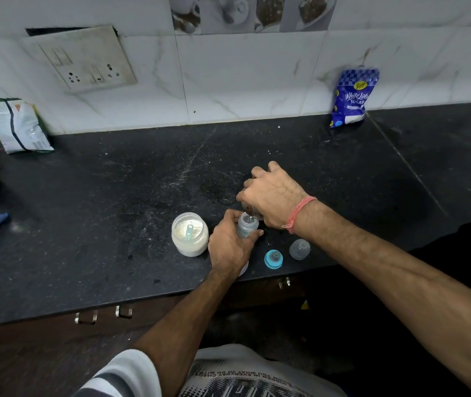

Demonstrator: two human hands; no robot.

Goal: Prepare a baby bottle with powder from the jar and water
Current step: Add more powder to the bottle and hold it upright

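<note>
One baby bottle, one open powder jar, one blue nipple ring and one translucent domed cap are counted on the speckled black counter. The upright bottle is clamped in the left hand. A clear glass, tilted over its mouth at 12 o'clock, is gripped by the right hand. The jar is seen at the bottle's 9 o'clock, a scoop lying inside.
</note>
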